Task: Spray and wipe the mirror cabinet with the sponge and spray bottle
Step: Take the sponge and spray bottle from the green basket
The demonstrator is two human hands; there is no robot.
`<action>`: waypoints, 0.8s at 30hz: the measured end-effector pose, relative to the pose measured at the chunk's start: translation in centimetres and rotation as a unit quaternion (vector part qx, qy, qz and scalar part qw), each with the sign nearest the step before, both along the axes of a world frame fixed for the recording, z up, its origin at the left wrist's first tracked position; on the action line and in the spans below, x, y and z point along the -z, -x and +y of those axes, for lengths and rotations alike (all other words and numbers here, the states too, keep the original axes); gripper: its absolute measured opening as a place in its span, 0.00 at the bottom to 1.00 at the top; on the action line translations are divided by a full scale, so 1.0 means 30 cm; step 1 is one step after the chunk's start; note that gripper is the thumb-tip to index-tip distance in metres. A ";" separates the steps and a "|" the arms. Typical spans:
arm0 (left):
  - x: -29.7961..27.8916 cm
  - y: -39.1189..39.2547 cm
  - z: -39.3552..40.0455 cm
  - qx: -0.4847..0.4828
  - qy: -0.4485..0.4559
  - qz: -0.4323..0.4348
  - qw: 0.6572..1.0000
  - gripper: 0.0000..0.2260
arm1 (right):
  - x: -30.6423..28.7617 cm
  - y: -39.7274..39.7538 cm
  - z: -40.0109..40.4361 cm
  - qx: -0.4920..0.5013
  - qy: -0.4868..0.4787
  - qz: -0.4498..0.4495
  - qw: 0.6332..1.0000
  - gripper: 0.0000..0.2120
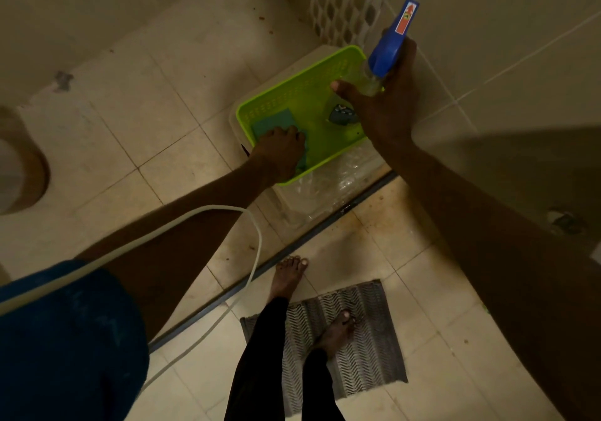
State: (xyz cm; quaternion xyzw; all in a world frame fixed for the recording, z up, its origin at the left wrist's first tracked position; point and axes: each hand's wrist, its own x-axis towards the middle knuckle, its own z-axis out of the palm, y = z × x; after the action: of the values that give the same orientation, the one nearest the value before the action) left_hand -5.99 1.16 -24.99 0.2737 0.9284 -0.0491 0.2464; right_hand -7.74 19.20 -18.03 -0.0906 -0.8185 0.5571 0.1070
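A bright green plastic basket sits on a clear box on the tiled floor. Inside it at the near left lies a teal sponge. My left hand reaches down into the basket, its fingers curled onto the sponge. My right hand grips a spray bottle with a blue trigger head and clear body, held above the basket's right corner. The mirror cabinet is out of view.
A small dark grey object lies in the basket. A white lattice hamper stands behind it against the tiled wall. A white cable loops over my left arm. My bare feet stand by a grey striped mat. A toilet edge is at far left.
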 end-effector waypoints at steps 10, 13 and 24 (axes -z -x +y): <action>-0.025 -0.019 -0.069 0.057 -0.055 -0.009 0.997 0.17 | -0.014 -0.004 -0.009 0.001 -0.027 0.004 1.000 0.41; -0.015 -0.019 -0.070 -0.001 -0.090 -0.050 0.995 0.14 | -0.006 -0.006 -0.009 0.008 -0.028 0.009 1.000 0.41; -0.015 0.075 0.001 -0.233 -0.039 -0.037 0.971 0.21 | 0.015 -0.009 -0.013 0.021 -0.032 0.012 0.999 0.40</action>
State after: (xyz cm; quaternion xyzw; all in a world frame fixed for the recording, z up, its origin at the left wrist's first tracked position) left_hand -8.26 1.20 -24.54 0.0611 0.9582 0.0563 0.2738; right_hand -7.45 18.80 -18.47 -0.0975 -0.8326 0.5292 0.1313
